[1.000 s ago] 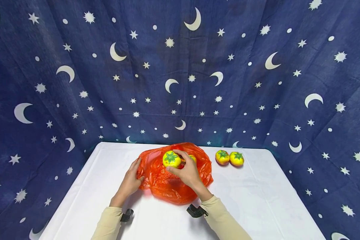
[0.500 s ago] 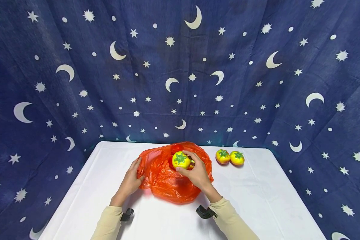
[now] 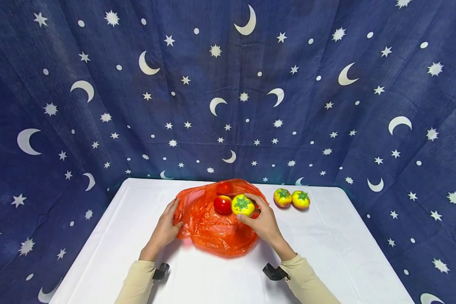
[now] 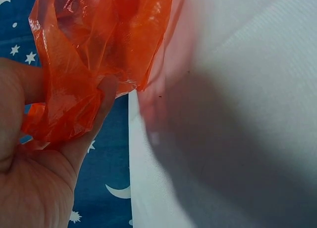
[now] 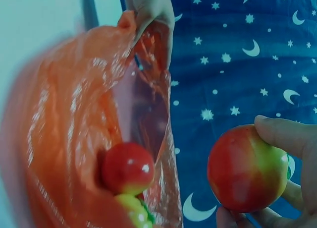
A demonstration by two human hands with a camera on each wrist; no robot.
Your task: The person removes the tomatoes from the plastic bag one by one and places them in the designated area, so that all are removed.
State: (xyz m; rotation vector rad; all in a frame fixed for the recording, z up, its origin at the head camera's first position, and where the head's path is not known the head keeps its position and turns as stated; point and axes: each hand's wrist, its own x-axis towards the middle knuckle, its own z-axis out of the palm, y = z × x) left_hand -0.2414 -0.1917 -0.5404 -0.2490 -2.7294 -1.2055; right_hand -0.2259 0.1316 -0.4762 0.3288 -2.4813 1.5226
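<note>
My right hand [image 3: 265,220] holds a tomato [image 3: 243,205], yellow on top with a green star-shaped calyx. The right wrist view shows its red underside, the thumb on one side and fingers on the other. My left hand [image 3: 164,226] grips the rim of a thin red plastic bag [image 3: 213,236], which bunches between thumb and fingers in the left wrist view. The bag's mouth gapes toward the right hand. Within it lie a red tomato [image 5: 128,167] and, against that, a yellow-topped one [image 5: 132,210]. The held tomato overlaps the bag's right part in the head view.
Two more yellow-and-red tomatoes, a left one [image 3: 282,197] and a right one [image 3: 300,199], sit side by side at the table's back right. A white cloth covers the table [image 3: 327,253]. Behind it hangs a dark blue curtain [image 3: 228,84] with moons and stars.
My right hand has moved rightward with the tomato, from the middle of the bag to its right side, uncovering a red tomato in the bag. The left hand has stayed at the rim.
</note>
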